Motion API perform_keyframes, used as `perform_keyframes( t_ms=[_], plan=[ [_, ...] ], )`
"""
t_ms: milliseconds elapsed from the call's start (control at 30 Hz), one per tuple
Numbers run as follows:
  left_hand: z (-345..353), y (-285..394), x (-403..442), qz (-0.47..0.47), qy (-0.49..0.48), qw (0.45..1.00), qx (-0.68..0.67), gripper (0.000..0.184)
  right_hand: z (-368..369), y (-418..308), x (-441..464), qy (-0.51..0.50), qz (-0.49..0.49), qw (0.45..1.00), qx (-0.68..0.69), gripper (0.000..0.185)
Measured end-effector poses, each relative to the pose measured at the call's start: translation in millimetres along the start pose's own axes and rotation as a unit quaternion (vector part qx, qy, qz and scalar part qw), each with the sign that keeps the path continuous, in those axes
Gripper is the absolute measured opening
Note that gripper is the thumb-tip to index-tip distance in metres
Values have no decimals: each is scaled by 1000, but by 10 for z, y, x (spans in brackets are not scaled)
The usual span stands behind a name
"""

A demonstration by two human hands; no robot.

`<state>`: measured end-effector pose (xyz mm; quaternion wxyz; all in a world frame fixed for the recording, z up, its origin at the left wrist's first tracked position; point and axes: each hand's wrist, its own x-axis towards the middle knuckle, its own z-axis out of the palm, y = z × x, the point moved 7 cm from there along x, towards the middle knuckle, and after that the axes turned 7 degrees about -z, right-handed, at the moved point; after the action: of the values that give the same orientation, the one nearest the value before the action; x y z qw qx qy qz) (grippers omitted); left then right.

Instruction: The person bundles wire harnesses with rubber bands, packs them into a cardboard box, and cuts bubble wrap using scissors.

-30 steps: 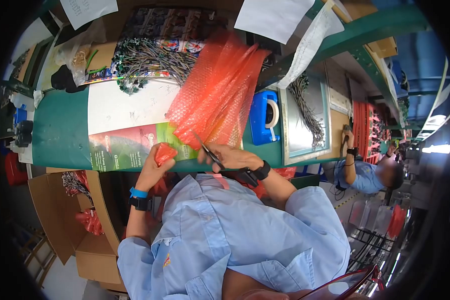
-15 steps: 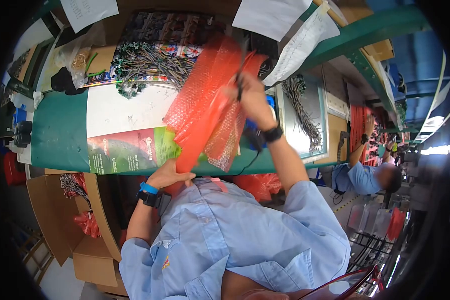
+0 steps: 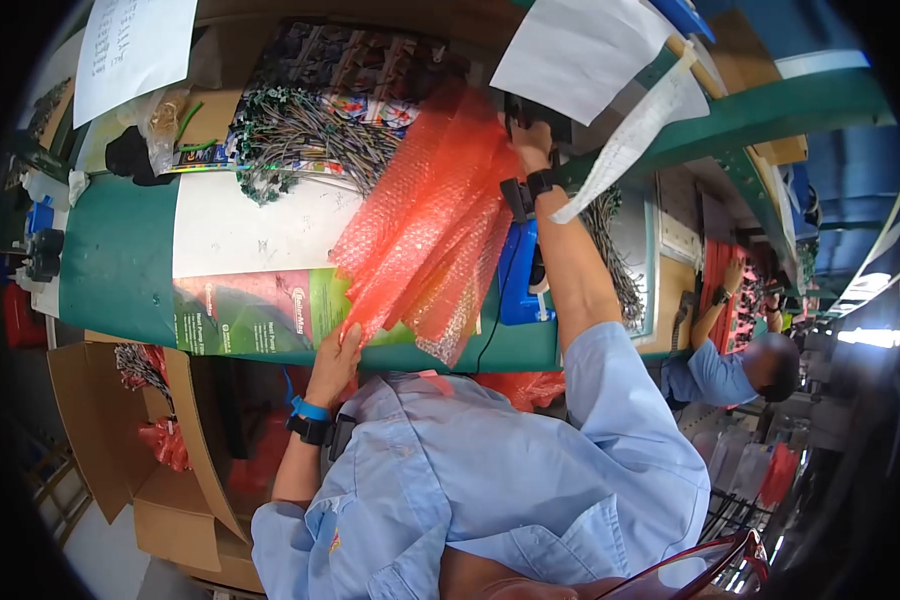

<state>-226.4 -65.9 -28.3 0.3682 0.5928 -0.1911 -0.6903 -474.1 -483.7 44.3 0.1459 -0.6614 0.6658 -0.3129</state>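
Observation:
Red bubble wrap (image 3: 420, 220) lies in long overlapping strips across the workbench, slanting from the back toward the front edge. My left hand (image 3: 338, 358) pinches the near end of one strip at the bench's front edge. Beyond the wrap's far right side, my right hand (image 3: 532, 145) is closed beside a dark object, whose kind I cannot make out. Left of the wrap, a bundle of thin wires with green ends (image 3: 305, 140) rests partly behind it. A blue object (image 3: 520, 280) lies under my right forearm.
Below the bench at left stands an open cardboard box (image 3: 205, 440) with wires and red wrap inside. Paper sheets (image 3: 580, 60) hang from the green shelf frame (image 3: 740, 125). More wires (image 3: 615, 245) lie at right. A co-worker (image 3: 725, 370) works farther right.
My right hand has moved away from the middle of the wrap, farther back and right. The strips now lie lower and flatter. My left hand still holds the near end.

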Motion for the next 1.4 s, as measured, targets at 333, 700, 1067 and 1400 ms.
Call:
perform_keyframes(
  t_ms=[333, 700, 1067, 1400],
  plan=[
    [-136, 50, 129, 42, 76, 993, 82, 34, -710, -559, -1585, -123, 30, 908, 399, 16],
    [-212, 122, 43, 53, 56, 993, 87, 26, -277, -352, -3755, -733, 34, 658, 169, 24],
    [-222, 123, -101, 48, 18, 997, 57, 28, 200, -701, -3656, -709, -59, 693, 112, 48],
    [-310, 77, -66, 31, -16, 997, 68, 27, 293, -747, -3711, -642, 7, 723, 255, 20]
  ],
)
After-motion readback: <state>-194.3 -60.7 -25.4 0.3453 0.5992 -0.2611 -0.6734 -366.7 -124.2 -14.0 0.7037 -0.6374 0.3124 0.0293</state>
